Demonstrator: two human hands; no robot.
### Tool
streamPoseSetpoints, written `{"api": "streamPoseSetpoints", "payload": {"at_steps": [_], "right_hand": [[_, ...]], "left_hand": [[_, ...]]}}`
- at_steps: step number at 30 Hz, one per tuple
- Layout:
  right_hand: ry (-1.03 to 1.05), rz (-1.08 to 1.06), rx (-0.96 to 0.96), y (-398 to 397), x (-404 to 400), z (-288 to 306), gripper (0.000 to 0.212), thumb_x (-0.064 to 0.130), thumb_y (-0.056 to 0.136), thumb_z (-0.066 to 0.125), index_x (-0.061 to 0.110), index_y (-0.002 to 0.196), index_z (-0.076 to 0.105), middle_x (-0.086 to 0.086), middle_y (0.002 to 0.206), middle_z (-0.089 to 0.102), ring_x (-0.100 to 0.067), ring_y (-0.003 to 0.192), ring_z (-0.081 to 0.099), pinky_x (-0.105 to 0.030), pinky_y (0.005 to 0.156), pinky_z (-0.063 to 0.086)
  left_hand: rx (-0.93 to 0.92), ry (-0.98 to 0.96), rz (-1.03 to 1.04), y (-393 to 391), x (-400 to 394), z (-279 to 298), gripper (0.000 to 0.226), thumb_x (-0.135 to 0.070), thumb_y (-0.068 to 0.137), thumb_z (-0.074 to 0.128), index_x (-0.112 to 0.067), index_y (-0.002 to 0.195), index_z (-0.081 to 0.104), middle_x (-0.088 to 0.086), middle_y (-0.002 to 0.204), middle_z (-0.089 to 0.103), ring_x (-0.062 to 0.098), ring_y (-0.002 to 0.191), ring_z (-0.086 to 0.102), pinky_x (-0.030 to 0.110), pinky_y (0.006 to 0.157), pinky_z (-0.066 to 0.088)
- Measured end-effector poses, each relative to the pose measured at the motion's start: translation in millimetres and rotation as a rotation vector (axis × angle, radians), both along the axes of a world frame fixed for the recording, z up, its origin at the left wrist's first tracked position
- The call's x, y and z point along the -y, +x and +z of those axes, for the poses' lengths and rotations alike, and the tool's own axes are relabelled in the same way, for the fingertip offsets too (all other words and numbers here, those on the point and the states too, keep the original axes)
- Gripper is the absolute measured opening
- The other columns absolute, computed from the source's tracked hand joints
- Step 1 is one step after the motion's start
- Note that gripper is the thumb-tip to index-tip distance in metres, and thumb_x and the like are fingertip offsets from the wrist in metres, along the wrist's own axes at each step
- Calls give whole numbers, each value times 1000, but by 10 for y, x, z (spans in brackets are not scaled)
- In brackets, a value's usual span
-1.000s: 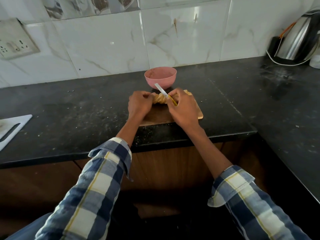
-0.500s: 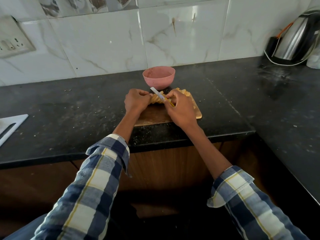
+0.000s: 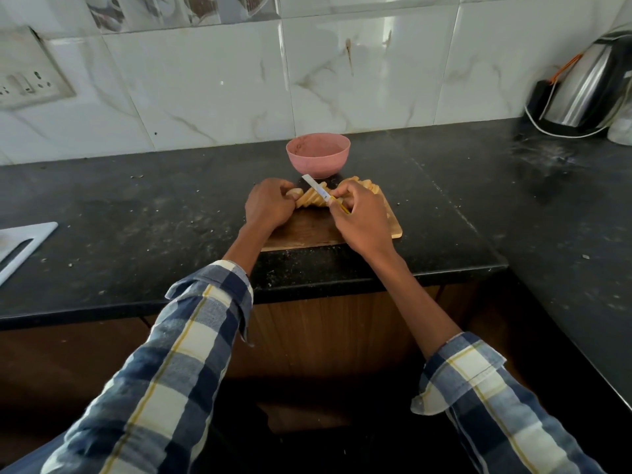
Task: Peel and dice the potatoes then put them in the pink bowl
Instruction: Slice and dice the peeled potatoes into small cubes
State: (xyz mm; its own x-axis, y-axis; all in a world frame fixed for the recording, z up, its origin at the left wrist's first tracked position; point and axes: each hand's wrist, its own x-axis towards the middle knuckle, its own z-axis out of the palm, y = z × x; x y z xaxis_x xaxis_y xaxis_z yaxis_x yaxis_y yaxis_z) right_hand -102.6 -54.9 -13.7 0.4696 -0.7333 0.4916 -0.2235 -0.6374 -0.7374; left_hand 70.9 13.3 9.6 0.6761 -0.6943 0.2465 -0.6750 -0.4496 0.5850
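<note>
Pale peeled potato strips [image 3: 313, 201] lie bunched on a wooden cutting board [image 3: 304, 234] at the counter's front edge. My left hand [image 3: 268, 203] grips the left end of the bunch with curled fingers. My right hand [image 3: 359, 222] grips a small knife [image 3: 319, 189] with a yellow handle, its blade slanting up and left over the strips. More cut potato pieces [image 3: 366, 186] sit behind my right hand. The pink bowl [image 3: 318, 153] stands just behind the board; I see no potato inside it.
The black counter [image 3: 136, 217] is speckled with crumbs and turns a corner on the right. A white cutting board [image 3: 20, 244] lies at the far left. A steel kettle [image 3: 588, 90] with its cord stands at the back right. A wall socket [image 3: 27, 83] is at upper left.
My hands and the knife stay on the potato strips with only slight shifts; the blade sits a little lower and further left along the bunch. The view has shifted slightly.
</note>
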Motion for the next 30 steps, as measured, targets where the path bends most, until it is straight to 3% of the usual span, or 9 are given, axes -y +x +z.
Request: {"api": "streamPoseSetpoints", "payload": {"at_steps": [3,6,9,11,15,19,24,30], "right_hand": [[0,-3,-11,8,10,1,11,23,96,69,22,107,69,12,97,72,3,89,66,-9,64,43],[-10,-12,-21,14,21,-4,12,25,96,69,21,108,70,13,96,71,3,88,65,-13,64,45],[-22,-19,-24,14,30,-4,13,26,96,70,21,108,70,14,94,71,2,86,65,-22,69,53],[-32,-23,-28,8,28,9,13,27,96,70,22,108,70,13,91,70,-1,84,65,-27,71,56],[-39,-24,-21,-5,-4,23,12,26,95,69,22,107,70,11,91,70,-2,84,64,-34,75,57],[-47,-21,-19,-22,-36,29,12,26,95,69,22,106,70,13,92,69,-4,86,65,-36,77,57],[-71,-12,-52,-43,-63,53,14,24,96,70,20,109,70,17,94,65,0,86,62,-23,72,51],[-87,-11,-63,-75,-121,55,13,26,97,69,22,109,69,17,93,68,2,81,64,-26,71,56]], "left_hand": [[-4,-181,57,24,-41,-66,31,-21,92,77,-24,124,74,-2,116,75,13,103,67,30,82,52],[-9,-339,107,50,-96,-80,28,-19,90,78,-23,117,75,-7,106,73,7,93,66,19,73,48],[-65,-430,29,22,-186,-52,23,-21,93,76,-24,116,70,-13,104,70,-1,90,63,7,69,42],[-93,-459,-49,-13,-246,-38,12,-20,98,70,-23,109,71,-15,101,72,-4,92,64,7,73,44],[-122,-376,-253,-105,-346,-38,18,-15,102,63,-25,96,76,-18,94,74,-5,90,66,13,82,47],[-119,-245,-400,-206,-347,-106,13,-17,100,68,-21,100,81,-17,97,77,-6,96,69,9,85,45],[-100,-291,-393,-240,-419,-135,17,-25,90,81,-21,107,81,-11,104,77,-5,97,68,3,82,45],[-25,-234,-404,-309,-552,-210,28,-32,82,88,-25,108,80,-14,111,72,-2,100,66,11,87,50]]}}
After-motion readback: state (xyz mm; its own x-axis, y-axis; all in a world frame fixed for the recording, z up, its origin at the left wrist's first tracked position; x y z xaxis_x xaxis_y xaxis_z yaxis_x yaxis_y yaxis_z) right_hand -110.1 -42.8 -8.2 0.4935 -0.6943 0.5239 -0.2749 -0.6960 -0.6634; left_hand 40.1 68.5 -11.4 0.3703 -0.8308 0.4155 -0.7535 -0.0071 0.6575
